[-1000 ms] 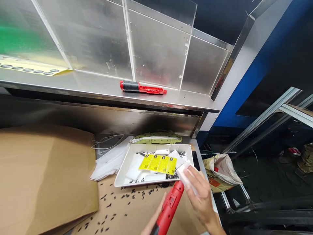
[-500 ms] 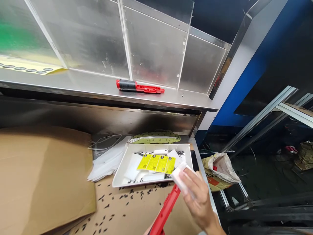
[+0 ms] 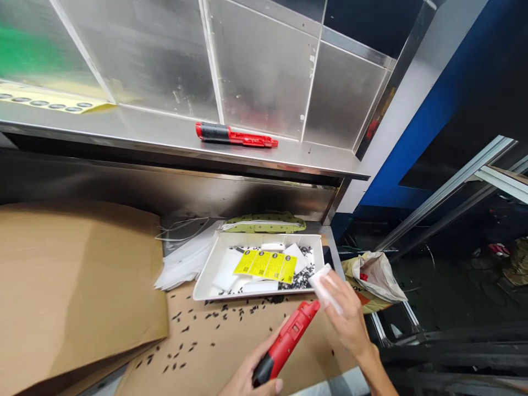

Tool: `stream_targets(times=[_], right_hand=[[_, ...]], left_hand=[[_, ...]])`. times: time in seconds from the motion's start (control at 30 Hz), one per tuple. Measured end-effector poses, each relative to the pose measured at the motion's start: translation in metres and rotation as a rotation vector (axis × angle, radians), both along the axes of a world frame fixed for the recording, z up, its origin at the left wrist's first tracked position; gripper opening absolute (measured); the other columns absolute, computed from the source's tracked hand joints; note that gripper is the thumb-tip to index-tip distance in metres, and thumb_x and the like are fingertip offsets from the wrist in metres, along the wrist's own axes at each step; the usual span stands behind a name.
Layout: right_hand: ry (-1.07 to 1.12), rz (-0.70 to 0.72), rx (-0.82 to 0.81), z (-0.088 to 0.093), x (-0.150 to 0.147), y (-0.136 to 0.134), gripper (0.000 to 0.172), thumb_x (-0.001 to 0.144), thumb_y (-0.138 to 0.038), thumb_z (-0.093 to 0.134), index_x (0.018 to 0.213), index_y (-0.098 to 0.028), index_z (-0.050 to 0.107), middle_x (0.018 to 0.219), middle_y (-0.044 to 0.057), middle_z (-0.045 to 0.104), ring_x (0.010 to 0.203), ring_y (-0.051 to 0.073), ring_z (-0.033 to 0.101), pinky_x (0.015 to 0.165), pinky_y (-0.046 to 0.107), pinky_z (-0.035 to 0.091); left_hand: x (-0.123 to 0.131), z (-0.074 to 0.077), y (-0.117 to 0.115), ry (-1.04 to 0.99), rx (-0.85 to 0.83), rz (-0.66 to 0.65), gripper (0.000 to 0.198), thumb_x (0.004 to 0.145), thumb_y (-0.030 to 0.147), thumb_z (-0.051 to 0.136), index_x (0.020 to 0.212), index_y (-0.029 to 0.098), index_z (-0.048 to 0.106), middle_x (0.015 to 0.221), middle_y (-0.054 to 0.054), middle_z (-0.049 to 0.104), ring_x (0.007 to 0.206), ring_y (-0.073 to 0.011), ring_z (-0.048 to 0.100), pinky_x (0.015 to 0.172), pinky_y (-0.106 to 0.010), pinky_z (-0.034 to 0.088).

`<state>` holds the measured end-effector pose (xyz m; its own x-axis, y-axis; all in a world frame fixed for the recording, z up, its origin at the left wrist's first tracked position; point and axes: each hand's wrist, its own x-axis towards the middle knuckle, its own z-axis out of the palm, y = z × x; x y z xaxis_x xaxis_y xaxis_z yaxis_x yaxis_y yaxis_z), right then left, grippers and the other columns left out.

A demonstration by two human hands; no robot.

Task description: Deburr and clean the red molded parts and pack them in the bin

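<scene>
Since half a second ago, our left hand has come up into view from the bottom edge, and the red handle has rolled from its narrow edge to show its broad side. Our fingers and thumb are wrapped around its black end, covering part of it, and the wrist is cut off by the frame. The handle slants over the cardboard sheet, its red tip towards our right hand. That hand grips a white pad, the fingers bent over it and hiding much of its lower part; we cannot tell whether the pad touches the tip.

Just beyond is a white tray, where yellow labels lie across pale blocks and hide parts of them. Small black bits fill its right side, too tiny for us to make out singly. A dark flat thing is mostly hidden by the tray's right wall. Further right, a paper bag holds something red, but we cannot make out what.
</scene>
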<state>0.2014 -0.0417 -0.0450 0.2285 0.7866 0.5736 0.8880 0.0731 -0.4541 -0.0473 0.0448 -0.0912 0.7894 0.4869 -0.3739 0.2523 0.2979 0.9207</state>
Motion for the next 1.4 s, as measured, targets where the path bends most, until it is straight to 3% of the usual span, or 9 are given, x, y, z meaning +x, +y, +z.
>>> stream_targets(times=[0.1, 0.2, 0.27, 0.37, 0.63, 0.97, 1.1, 1.4], right_hand=[[0.129, -0.222, -0.068, -0.060, 0.016, -0.031, 0.038, 0.100, -0.040, 0.046, 0.128, -0.026, 0.068, 0.140, 0.014, 0.054, 0.127, 0.028, 0.059, 0.100, 0.045, 0.056], [0.208, -0.305, -0.225, -0.118, 0.006, -0.071, 0.037, 0.100, -0.037, 0.046, 0.129, -0.027, 0.068, 0.138, 0.014, 0.053, 0.126, 0.028, 0.060, 0.099, 0.041, 0.057], [0.220, -0.321, -0.282, -0.145, -0.008, -0.089, 0.037, 0.100, -0.033, 0.046, 0.128, -0.027, 0.068, 0.135, 0.014, 0.053, 0.123, 0.028, 0.061, 0.098, 0.039, 0.057], [0.211, -0.318, -0.293, -0.164, -0.026, -0.095, 0.038, 0.099, -0.027, 0.044, 0.128, -0.026, 0.068, 0.131, 0.015, 0.055, 0.119, 0.026, 0.064, 0.096, 0.037, 0.058], [0.184, -0.324, -0.327, -0.169, -0.025, -0.065, 0.043, 0.096, -0.019, 0.044, 0.129, -0.030, 0.067, 0.130, 0.014, 0.054, 0.110, 0.027, 0.068, 0.090, 0.039, 0.060], [0.133, -0.298, -0.370, -0.167, -0.024, -0.068, 0.044, 0.094, -0.017, 0.043, 0.127, -0.031, 0.069, 0.129, 0.012, 0.056, 0.111, 0.024, 0.068, 0.090, 0.036, 0.060], [0.120, -0.300, -0.388, -0.165, -0.022, -0.066, 0.042, 0.094, -0.019, 0.044, 0.125, -0.030, 0.071, 0.128, 0.013, 0.058, 0.111, 0.025, 0.068, 0.090, 0.036, 0.060], [0.112, -0.324, -0.396, -0.168, -0.024, -0.063, 0.045, 0.093, -0.018, 0.043, 0.127, -0.030, 0.069, 0.130, 0.013, 0.057, 0.112, 0.025, 0.068, 0.092, 0.036, 0.060]], left_hand=[[0.034, -0.033, 0.002, 0.099, -0.079, -0.212, 0.087, 0.073, 0.041, 0.070, 0.152, 0.027, 0.037, 0.076, -0.001, 0.070, 0.041, -0.0086, 0.045, 0.041, -0.022, 0.041], [0.062, -0.069, 0.004, 0.185, -0.162, -0.340, 0.101, 0.063, 0.029, 0.071, 0.155, 0.015, 0.031, 0.047, 0.008, 0.052, 0.035, -0.0092, 0.042, 0.036, -0.019, 0.036], [0.070, -0.087, 0.006, 0.223, -0.203, -0.384, 0.107, 0.060, 0.028, 0.068, 0.156, 0.011, 0.024, 0.044, 0.009, 0.053, 0.034, -0.0088, 0.040, 0.034, -0.017, 0.034], [0.073, -0.101, 0.010, 0.245, -0.236, -0.412, 0.109, 0.061, 0.028, 0.064, 0.158, 0.011, 0.016, 0.053, 0.004, 0.065, 0.035, -0.0077, 0.041, 0.033, -0.016, 0.033], [0.071, -0.104, 0.010, 0.259, -0.241, -0.410, 0.111, 0.060, 0.026, 0.065, 0.158, 0.014, 0.015, 0.055, 0.003, 0.068, 0.034, -0.0082, 0.042, 0.034, -0.017, 0.031], [0.072, -0.101, 0.004, 0.262, -0.213, -0.342, 0.108, 0.059, 0.023, 0.062, 0.157, 0.011, 0.019, 0.054, 0.003, 0.066, 0.035, -0.0093, 0.040, 0.037, -0.019, 0.030], [0.072, -0.100, 0.004, 0.256, -0.215, -0.340, 0.104, 0.060, 0.022, 0.063, 0.156, 0.010, 0.027, 0.052, 0.003, 0.064, 0.035, -0.0093, 0.038, 0.038, -0.020, 0.028], [0.074, -0.098, 0.005, 0.266, -0.217, -0.346, 0.105, 0.058, 0.023, 0.064, 0.156, 0.011, 0.026, 0.050, 0.003, 0.063, 0.035, -0.0101, 0.037, 0.038, -0.021, 0.027]])
